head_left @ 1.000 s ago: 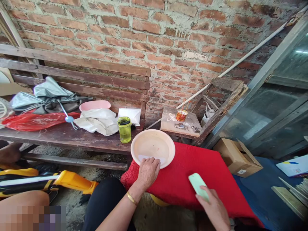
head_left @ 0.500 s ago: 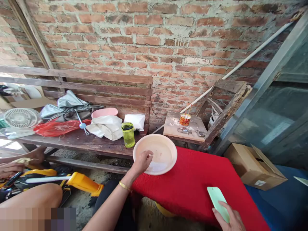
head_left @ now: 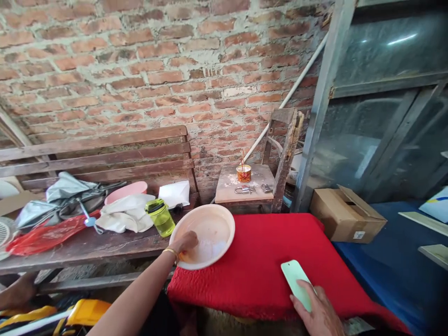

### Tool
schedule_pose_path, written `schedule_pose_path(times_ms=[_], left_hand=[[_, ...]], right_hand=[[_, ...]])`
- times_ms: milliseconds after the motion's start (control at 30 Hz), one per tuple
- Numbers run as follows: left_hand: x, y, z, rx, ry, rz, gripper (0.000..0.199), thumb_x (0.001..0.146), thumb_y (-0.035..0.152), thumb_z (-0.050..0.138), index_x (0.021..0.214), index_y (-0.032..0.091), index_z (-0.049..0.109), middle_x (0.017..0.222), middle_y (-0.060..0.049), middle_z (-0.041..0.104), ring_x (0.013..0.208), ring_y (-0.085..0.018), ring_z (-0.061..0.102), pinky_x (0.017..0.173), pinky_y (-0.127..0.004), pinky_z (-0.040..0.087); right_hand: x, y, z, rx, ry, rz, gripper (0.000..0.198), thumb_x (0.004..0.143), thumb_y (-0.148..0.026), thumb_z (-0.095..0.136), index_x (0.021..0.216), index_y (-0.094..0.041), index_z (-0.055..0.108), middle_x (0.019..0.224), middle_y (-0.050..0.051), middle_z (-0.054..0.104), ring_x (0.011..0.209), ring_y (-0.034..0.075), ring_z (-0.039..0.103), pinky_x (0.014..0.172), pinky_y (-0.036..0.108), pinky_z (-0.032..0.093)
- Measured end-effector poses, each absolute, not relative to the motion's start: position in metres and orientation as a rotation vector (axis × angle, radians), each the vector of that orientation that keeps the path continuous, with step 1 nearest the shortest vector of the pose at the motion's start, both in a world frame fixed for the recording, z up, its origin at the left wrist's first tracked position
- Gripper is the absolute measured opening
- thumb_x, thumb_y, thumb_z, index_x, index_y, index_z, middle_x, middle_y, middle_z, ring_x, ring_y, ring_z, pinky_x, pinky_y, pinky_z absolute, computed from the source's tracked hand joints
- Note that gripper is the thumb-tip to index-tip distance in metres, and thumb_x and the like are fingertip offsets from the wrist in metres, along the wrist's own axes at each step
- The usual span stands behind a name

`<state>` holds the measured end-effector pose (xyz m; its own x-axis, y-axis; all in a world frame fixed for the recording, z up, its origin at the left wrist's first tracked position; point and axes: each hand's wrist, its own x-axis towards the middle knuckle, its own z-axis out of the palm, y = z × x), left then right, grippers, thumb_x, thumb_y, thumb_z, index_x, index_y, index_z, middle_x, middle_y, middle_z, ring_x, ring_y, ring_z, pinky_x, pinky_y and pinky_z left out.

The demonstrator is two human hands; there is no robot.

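Note:
A round cream plate rests on the near left corner of a red cloth-covered surface. My left hand, with a gold bangle at the wrist, curls over the plate's near left rim. A pale bit of tissue lies inside the plate beside my fingers. At the front edge of the red cloth my right hand holds a mint-green phone flat against the cloth.
A wooden bench at the left carries a green bottle, a white cloth, a pink bowl, a grey umbrella and a red bag. A stool with an orange cup and padlocks stands behind. A cardboard box sits right. Another person's limb shows lower left.
My left hand has moved from the middle of the plate to its near left rim. The view has swung right and tilted. My right hand still holds the phone.

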<state>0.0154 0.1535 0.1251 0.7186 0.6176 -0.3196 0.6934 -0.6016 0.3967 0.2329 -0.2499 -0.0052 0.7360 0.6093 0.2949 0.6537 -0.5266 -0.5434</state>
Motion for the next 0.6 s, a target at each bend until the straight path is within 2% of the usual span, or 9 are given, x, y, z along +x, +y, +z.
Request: schedule_pose_path(times_ms=[100,167,333,400,533,600], left_hand=[[0.028,0.137,0.127,2.267,0.955,-0.396,0.055,0.090,0.064,0.046,0.067,0.016,0.060,0.059,-0.004,0.061,0.052,-0.016,0.059,0.049,-0.029,0.047],[0.048,0.122,0.134,2.093,0.890,-0.421,0.061,0.086,0.072,0.041,0.065,0.018,0.057,0.055,-0.003,0.059,0.045,-0.015,0.055,0.043,-0.027,0.042],[0.134,0.065,0.169,1.642,0.607,-0.317,0.056,0.070,0.072,0.061,0.064,0.017,0.053,0.051,0.003,0.052,0.038,-0.008,0.044,0.038,-0.020,0.026],[0.171,0.040,0.177,1.595,0.564,-0.267,0.055,0.070,0.071,0.062,0.065,0.017,0.053,0.051,0.003,0.052,0.038,-0.008,0.045,0.038,-0.020,0.025],[0.217,0.002,0.162,1.660,0.464,-0.001,0.057,0.081,0.072,0.049,0.076,0.016,0.057,0.060,0.001,0.057,0.049,-0.011,0.057,0.046,-0.022,0.041],[0.216,-0.008,0.142,1.831,0.445,0.087,0.055,0.089,0.066,0.040,0.079,0.015,0.058,0.064,-0.001,0.059,0.056,-0.013,0.060,0.055,-0.026,0.049]], right_hand=[[0.231,-0.250,-0.007,-2.311,-0.968,-0.112,0.049,0.088,-0.060,0.044,0.116,-0.025,0.066,0.092,0.009,0.063,0.085,0.028,0.066,0.076,0.038,0.053],[0.230,-0.250,-0.006,-2.339,-0.989,-0.109,0.048,0.090,-0.058,0.043,0.117,-0.026,0.066,0.094,0.008,0.063,0.085,0.027,0.066,0.075,0.038,0.053],[0.229,-0.250,0.000,-2.432,-1.024,-0.086,0.046,0.092,-0.055,0.042,0.119,-0.027,0.065,0.097,0.008,0.063,0.084,0.025,0.065,0.074,0.035,0.053],[0.228,-0.250,0.002,-2.453,-1.045,-0.077,0.044,0.093,-0.052,0.041,0.120,-0.026,0.065,0.097,0.008,0.063,0.085,0.025,0.065,0.075,0.035,0.053],[0.227,-0.248,0.006,-2.496,-1.069,-0.059,0.043,0.093,-0.048,0.044,0.122,-0.024,0.065,0.097,0.010,0.063,0.085,0.026,0.065,0.077,0.036,0.052],[0.227,-0.247,0.007,-2.512,-1.065,-0.062,0.042,0.093,-0.046,0.046,0.122,-0.023,0.065,0.098,0.010,0.062,0.085,0.026,0.066,0.077,0.036,0.052]])
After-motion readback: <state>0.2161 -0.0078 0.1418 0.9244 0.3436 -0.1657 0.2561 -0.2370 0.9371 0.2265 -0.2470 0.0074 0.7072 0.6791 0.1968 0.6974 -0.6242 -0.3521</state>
